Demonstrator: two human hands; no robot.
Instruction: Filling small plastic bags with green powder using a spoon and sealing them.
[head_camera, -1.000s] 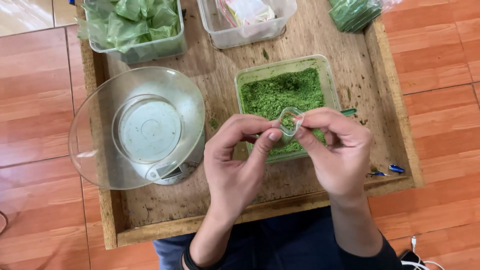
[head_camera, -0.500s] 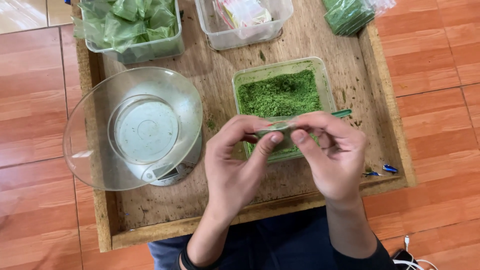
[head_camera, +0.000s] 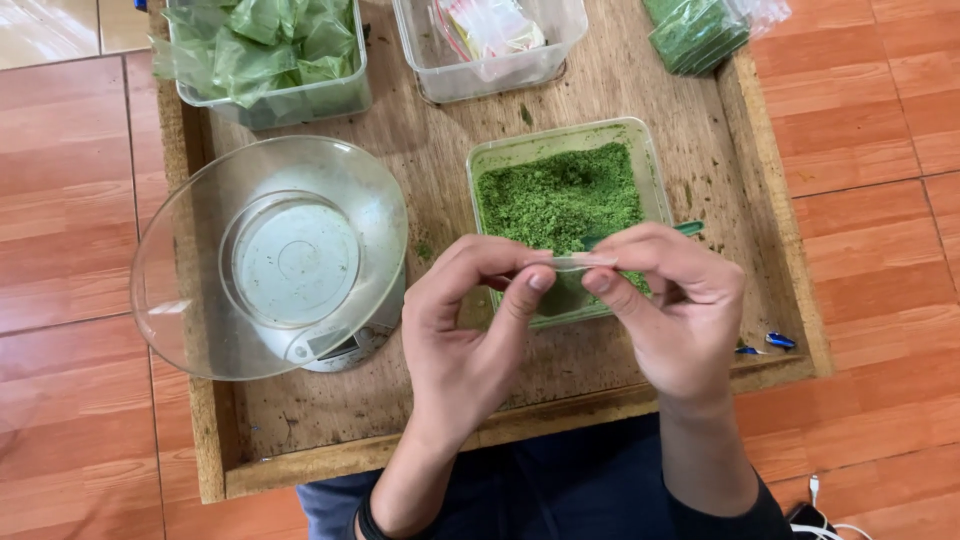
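Between both hands' fingertips, dead centre: small clear bag (head_camera: 578, 262), flat, pinched along its top edge. Left hand (head_camera: 470, 340) grips its 9 o'clock end, right hand (head_camera: 670, 310) its 3 o'clock end. Directly under: tub of green powder (head_camera: 560, 200) on wooden bench (head_camera: 420, 150). Scale with clear bowl (head_camera: 270, 260) at 9 o'clock. Filled green bags bin (head_camera: 265, 50) at 11 o'clock, clear box (head_camera: 490, 40) at 12.

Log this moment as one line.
left hand: pinching small clear bag | right hand: pinching same bag | below: tub of green powder | beside: scale with clear bowl | surface: wooden tray
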